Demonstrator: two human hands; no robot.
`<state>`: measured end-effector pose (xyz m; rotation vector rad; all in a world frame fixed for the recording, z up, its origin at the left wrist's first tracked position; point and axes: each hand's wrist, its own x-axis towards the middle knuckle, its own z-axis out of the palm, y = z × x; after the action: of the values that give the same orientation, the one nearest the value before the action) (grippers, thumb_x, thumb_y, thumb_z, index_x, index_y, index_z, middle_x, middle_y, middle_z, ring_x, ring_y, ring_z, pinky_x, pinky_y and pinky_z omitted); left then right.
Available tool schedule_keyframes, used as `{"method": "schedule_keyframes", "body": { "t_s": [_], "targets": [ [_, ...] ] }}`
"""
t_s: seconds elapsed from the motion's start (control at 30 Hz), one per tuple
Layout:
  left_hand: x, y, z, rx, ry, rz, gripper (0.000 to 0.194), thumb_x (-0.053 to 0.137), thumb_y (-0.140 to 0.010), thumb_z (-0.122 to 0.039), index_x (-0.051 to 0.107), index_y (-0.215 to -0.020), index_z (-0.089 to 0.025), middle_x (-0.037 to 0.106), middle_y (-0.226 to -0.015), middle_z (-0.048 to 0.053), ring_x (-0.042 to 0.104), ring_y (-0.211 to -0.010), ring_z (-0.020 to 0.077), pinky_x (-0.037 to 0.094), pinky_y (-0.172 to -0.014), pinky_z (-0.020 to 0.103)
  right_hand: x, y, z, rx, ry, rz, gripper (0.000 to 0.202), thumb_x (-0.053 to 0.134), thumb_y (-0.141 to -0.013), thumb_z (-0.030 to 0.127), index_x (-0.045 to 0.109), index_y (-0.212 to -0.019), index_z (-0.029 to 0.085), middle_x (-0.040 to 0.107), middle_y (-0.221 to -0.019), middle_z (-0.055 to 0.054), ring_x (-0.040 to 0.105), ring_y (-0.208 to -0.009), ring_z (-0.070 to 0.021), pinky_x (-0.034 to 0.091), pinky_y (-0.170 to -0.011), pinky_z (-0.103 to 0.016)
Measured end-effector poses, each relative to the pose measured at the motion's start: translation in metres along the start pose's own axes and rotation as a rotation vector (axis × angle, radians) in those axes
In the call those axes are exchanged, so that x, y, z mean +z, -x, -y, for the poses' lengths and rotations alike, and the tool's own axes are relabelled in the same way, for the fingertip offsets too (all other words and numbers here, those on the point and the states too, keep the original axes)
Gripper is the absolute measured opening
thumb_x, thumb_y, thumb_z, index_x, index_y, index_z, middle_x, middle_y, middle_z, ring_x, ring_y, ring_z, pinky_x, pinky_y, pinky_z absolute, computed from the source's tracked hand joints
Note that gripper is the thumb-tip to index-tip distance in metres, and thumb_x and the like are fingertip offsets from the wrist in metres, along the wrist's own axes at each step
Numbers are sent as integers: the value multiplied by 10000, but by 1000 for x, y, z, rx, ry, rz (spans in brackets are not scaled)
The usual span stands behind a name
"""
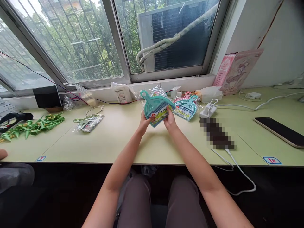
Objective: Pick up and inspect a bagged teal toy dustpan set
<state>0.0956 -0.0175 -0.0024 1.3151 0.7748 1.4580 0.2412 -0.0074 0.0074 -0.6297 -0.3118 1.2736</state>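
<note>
Between my two hands is a teal mini dustpan and brush set (pixel 155 106) with a yellow printed label, tilted, above the table. My left hand (pixel 145 121) grips its lower left edge, fingers wrapped round it. On the lower right edge my right hand (pixel 170 119) is closed, thumb over the label. Just behind to the right lies another teal dustpan set (pixel 186 107), with a pink one (pixel 186 95) partly hidden behind it. Clear plastic wrapping (pixel 158 90) shows behind the held set. Off to the left a green dustpan set (pixel 89 123) in clear plastic lies on the table (pixel 114 142).
Green cone-shaped pieces (pixel 42 124) and a black-handled tool (pixel 16 117) are at the left, near another person's hand (pixel 3 154). On the right are a power strip (pixel 208 110), white cables, a phone (pixel 280 130) and a pink box (pixel 237 71). Windows line the back.
</note>
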Motion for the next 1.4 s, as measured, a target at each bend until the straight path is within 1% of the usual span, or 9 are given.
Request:
{"method": "schedule_keyframes", "body": {
  "t_s": [0.2,0.37,0.53,0.73,0.87,1.0,1.07,1.27,1.4],
  "targets": [
    [-3,-2,-1,-8,29,-68,827,948,-542,-441,504,-1206,-224,677,-1159,99,627,-1189,354,534,-989,520,2,5,-4,74,21,179,117,666,-885,193,672,-1000,212,781,-912,15,729,-923,-140,624,-822,-249],
    [-6,1,-10,-87,-68,22,802,938,-592,-452,532,-1249,-236,692,-1194,100,660,-1127,346,583,-903,492,1,5,-5,38,22,78,231,708,-852,142,656,-1064,219,786,-952,8,738,-935,-147,624,-865,-278],
    [-1,3,-10,-181,-107,102,688,855,-679,-584,589,-1211,-238,706,-1211,106,686,-1063,328,591,-842,466,2,7,4,-34,7,63,276,727,-850,166,654,-1109,227,781,-1037,-2,736,-998,-155,618,-900,-287],
    [-10,-7,-13,-54,15,-25,683,561,-843,-772,602,-1320,-284,695,-1265,90,637,-1205,309,504,-999,466,3,9,3,-1,-2,66,213,691,-854,126,675,-1046,218,781,-1047,-9,733,-1010,-169,623,-898,-295],
    [-23,-13,-18,-74,23,-170,682,683,-848,-638,597,-1389,-230,744,-1081,77,693,-1020,247,539,-918,381,3,10,-3,46,4,49,180,694,-849,112,676,-1003,206,783,-992,-14,733,-955,-160,620,-893,-294],
    [-20,-10,-21,-54,34,-191,654,669,-897,-537,567,-1454,-211,745,-1168,85,709,-906,191,564,-822,309,1,8,-7,7,-38,28,203,739,-827,138,673,-1004,211,779,-996,-4,727,-957,-157,617,-908,-315],
    [-13,-7,-22,-53,49,-156,676,654,-912,-520,513,-1505,-227,735,-1219,83,719,-901,185,573,-825,304,0,5,-6,-19,-75,1,202,727,-838,139,671,-1016,217,776,-1001,1,725,-957,-151,617,-911,-320],
    [-1,0,-23,-167,-4,73,829,745,-845,-509,405,-1570,-298,730,-1190,65,739,-866,202,599,-903,395,-5,-8,4,-53,-101,-16,151,691,-861,150,666,-1000,205,763,-999,-9,724,-954,-146,605,-928,-325],
    [-3,3,-28,-209,-67,185,831,759,-807,-565,455,-1531,-289,692,-1271,108,733,-958,241,611,-904,434,-5,-7,10,-83,-89,13,166,672,-857,133,665,-1006,207,757,-985,-2,721,-947,-142,586,-943,-326]
  ]
}}
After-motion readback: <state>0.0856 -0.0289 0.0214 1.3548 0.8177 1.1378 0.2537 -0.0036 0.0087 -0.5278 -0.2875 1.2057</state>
